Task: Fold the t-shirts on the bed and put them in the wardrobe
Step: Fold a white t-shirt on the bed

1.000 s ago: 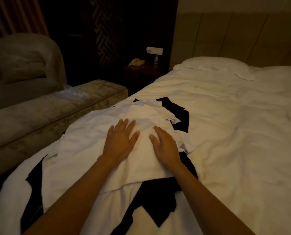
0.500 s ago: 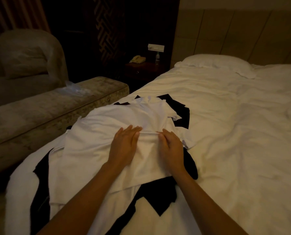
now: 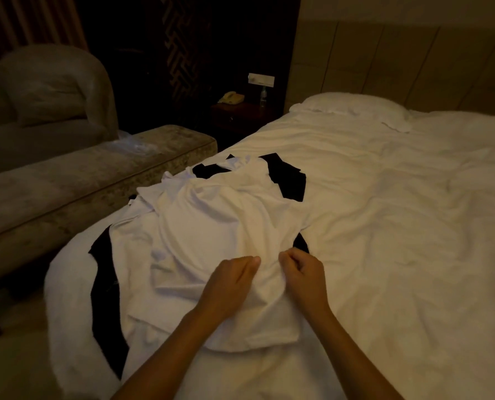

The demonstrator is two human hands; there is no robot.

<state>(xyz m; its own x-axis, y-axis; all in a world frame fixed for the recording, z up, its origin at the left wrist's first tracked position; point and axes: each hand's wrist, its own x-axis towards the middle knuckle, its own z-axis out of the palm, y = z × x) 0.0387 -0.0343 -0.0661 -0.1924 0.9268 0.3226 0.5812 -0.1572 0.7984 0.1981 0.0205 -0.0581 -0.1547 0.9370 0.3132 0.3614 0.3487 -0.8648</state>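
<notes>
A white t-shirt (image 3: 211, 226) lies on top of a loose pile at the near left part of the bed (image 3: 399, 226). Black t-shirts (image 3: 105, 287) show under it at the left edge and at the far side of the pile. My left hand (image 3: 229, 284) and my right hand (image 3: 305, 277) sit close together at the near middle of the white t-shirt. Each pinches a bunch of its fabric, and the cloth is gathered and wrinkled between them. No wardrobe is in view.
A white pillow (image 3: 353, 106) lies at the head of the bed by a padded headboard. A long upholstered bench (image 3: 81, 186) runs along the bed's left side, with an armchair (image 3: 47, 99) behind it. A dark nightstand (image 3: 240, 114) carries a telephone and a small bottle.
My hands went from lying flat on the white t-shirt to pinching it, and drew back toward me. The shirt's fabric bunched up and slid nearer with them.
</notes>
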